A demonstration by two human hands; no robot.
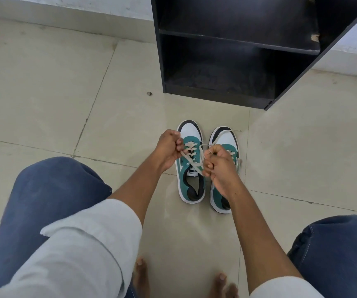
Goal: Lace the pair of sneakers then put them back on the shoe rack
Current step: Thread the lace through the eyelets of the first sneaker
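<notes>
Two green, white and black sneakers stand side by side on the tiled floor, toes pointing away from me. The left sneaker (191, 186) has a cream lace (191, 148) crossed through its eyelets. My left hand (169, 150) is closed on one end of that lace at the shoe's left side. My right hand (218, 164) is closed on the other end, held over the right sneaker (225, 136) and hiding its middle. A loose lace lies over the right sneaker's toe. The black shoe rack (216, 95) stands just beyond the shoes, its shelves bare.
My knees in blue jeans sit at the lower left and lower right, with my bare toes (141, 267) at the bottom. A pale wall base runs behind the rack. Beige floor tiles spread to the left and right of the shoes.
</notes>
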